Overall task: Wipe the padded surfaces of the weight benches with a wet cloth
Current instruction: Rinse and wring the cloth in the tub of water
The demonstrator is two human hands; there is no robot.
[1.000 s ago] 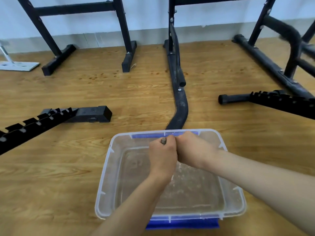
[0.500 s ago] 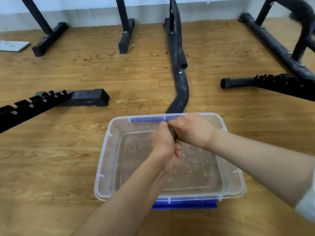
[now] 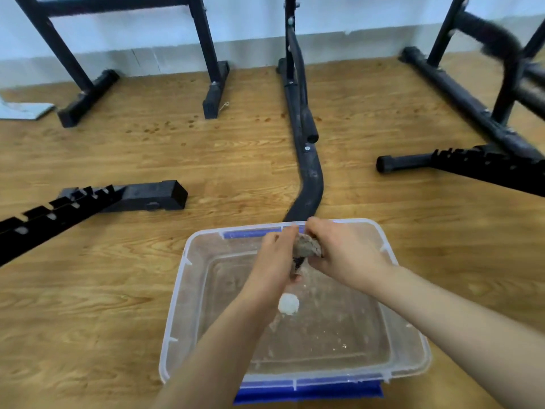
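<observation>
A wet grey cloth (image 3: 306, 249) is bunched between both hands above a clear plastic tub (image 3: 177, 308) of water on the wooden floor. My left hand (image 3: 272, 267) grips the cloth's lower end and my right hand (image 3: 345, 255) grips its upper end. A white splash or drip of water (image 3: 288, 304) shows below the cloth. Most of the cloth is hidden inside my fists. No padded bench surface is in view, only black bench frames.
A black notched bench rail (image 3: 88, 208) lies at the left and another (image 3: 483, 166) at the right. A curved black tube (image 3: 306, 172) runs from the tub to the wall. Rack feet (image 3: 215, 95) stand at the back. A blue lid (image 3: 309, 394) sits under the tub.
My hands have twisted and opened apart a little, so more of the cloth shows between them. Water now drops into the tub. The view has tilted up slightly.
</observation>
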